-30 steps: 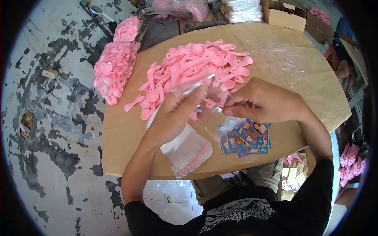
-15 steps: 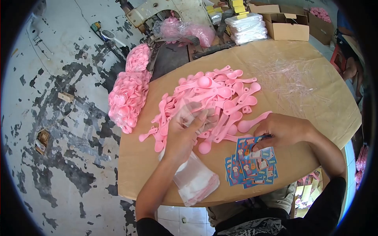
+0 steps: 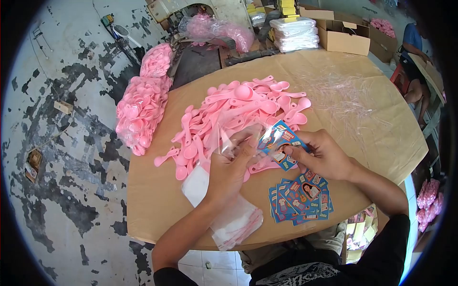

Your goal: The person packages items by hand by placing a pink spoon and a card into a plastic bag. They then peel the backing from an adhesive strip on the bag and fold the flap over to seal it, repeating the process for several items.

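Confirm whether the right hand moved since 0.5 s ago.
Yes. The right hand has left the card stack, carrying one card toward the clear bag held by the left hand.

A small clear plastic bag (image 3: 228, 137) is pinched at the fingertips of the left hand (image 3: 228, 171) and stands up just above them, crumpled and glossy, with pink showing through its film. A card (image 3: 278, 142), blue with bright print and a small picture of a figure, is gripped at its right end between the thumb and fingers of the right hand (image 3: 324, 155). It lies tilted between the two hands, its left end meeting the bag
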`<act>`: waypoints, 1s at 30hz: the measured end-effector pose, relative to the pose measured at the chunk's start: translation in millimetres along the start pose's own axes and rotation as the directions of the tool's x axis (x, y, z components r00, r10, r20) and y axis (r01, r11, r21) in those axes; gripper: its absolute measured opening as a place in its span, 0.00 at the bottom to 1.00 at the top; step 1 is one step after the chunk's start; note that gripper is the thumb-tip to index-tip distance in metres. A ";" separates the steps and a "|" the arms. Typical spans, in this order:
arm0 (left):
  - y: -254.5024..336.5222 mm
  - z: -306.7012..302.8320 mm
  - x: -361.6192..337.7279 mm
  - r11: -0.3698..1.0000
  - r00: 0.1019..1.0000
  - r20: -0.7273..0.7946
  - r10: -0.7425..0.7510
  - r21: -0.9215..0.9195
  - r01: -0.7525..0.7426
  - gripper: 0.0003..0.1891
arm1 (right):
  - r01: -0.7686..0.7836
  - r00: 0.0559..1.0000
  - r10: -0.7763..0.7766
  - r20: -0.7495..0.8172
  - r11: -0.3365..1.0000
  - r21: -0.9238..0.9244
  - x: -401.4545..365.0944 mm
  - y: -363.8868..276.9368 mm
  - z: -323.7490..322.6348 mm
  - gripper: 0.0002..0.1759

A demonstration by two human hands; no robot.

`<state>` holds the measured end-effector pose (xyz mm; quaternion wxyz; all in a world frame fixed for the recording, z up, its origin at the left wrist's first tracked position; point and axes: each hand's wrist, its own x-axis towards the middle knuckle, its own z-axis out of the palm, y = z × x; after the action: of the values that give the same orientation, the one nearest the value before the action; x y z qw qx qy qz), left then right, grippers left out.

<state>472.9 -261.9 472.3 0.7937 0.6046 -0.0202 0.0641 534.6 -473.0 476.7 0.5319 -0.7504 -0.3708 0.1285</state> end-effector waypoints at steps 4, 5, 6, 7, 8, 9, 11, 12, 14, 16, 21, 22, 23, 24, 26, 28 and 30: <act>7.8 6.4 -4.5 0.998 1.000 -0.014 0.005 0.062 -0.004 0.21 | -0.067 0.996 0.065 0.060 0.997 0.043 -1.4 -6.0 0.1 0.11; 6.3 7.8 -6.3 0.996 1.000 -0.013 0.024 0.081 -0.023 0.22 | -0.097 0.993 0.092 0.069 0.992 0.079 -2.3 -9.1 0.8 0.11; 5.2 8.7 -7.4 0.994 0.999 -0.011 0.045 0.099 -0.043 0.22 | -0.105 0.992 0.099 0.076 0.991 0.083 -2.9 -12.8 0.8 0.11; 4.5 9.0 -8.2 0.993 1.000 0.004 0.027 0.118 -0.027 0.21 | -0.114 0.991 0.107 0.085 0.990 0.087 -3.6 -16.5 1.0 0.11; 3.7 9.0 -9.1 0.991 1.000 0.017 0.009 0.136 -0.011 0.20 | -0.124 0.989 0.115 0.096 0.988 0.092 -4.3 -18.4 1.2 0.11; 3.6 9.0 -9.5 0.988 0.999 0.030 -0.012 0.156 0.007 0.19 | -0.055 0.993 0.050 0.104 0.997 0.053 -4.6 -14.0 2.3 0.11; 9.9 8.8 -9.9 0.979 0.994 0.101 -0.043 0.204 0.022 0.18 | 0.080 0.989 -0.076 0.127 0.997 -0.022 -5.0 -0.9 4.2 0.11; 12.2 8.9 -10.3 0.973 0.989 0.136 -0.060 0.228 0.028 0.18 | 0.070 0.987 -0.065 0.146 0.997 -0.032 -5.6 -3.0 2.7 0.11; 4.9 5.9 -8.5 0.979 0.986 0.161 -0.047 0.204 0.013 0.17 | 0.056 0.982 -0.045 0.186 0.997 -0.054 -6.0 -10.3 -2.0 0.12; 1.8 6.0 -9.7 0.975 0.984 0.169 -0.051 0.221 0.013 0.17 | -0.050 0.985 0.030 0.171 0.992 0.113 -6.7 -15.4 -0.3 0.12; -5.7 15.4 -14.7 0.975 0.966 0.259 0.018 0.211 -0.075 0.28 | 0.031 0.998 -0.043 0.042 0.967 0.252 -8.8 -4.5 14.0 0.12; -6.5 18.8 -15.3 0.973 0.954 0.296 0.054 0.201 -0.118 0.29 | 0.130 0.991 -0.128 -0.026 0.951 0.282 -6.5 1.3 21.9 0.11; -5.9 22.7 -16.4 0.969 0.940 0.330 0.091 0.189 -0.160 0.31 | 0.228 0.973 -0.210 -0.093 0.924 0.306 -5.2 3.8 26.2 0.10; -5.2 24.4 -16.9 0.964 0.924 0.361 0.128 0.175 -0.201 0.33 | 0.226 0.974 -0.211 -0.083 0.927 0.298 -4.5 2.8 26.2 0.10; -1.2 14.8 -11.3 0.985 0.909 0.381 0.170 -0.028 -0.173 0.33 | 0.219 0.976 -0.211 -0.059 0.934 0.282 -3.0 -0.4 24.7 0.10; 17.4 16.2 -13.2 0.984 0.921 0.350 0.172 -0.017 -0.177 0.34 | 0.119 0.993 -0.115 -0.034 0.972 0.202 -4.3 -4.4 20.8 0.09; 19.6 13.7 -13.0 0.989 0.937 0.317 0.149 -0.064 -0.136 0.33 | 0.041 0.999 -0.033 -0.035 0.970 0.240 -4.8 -10.8 21.2 0.07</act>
<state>458.1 -271.0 493.4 0.7854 0.5874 -0.1939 0.0220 514.3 -459.7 476.8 0.6269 -0.6752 -0.3582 0.1509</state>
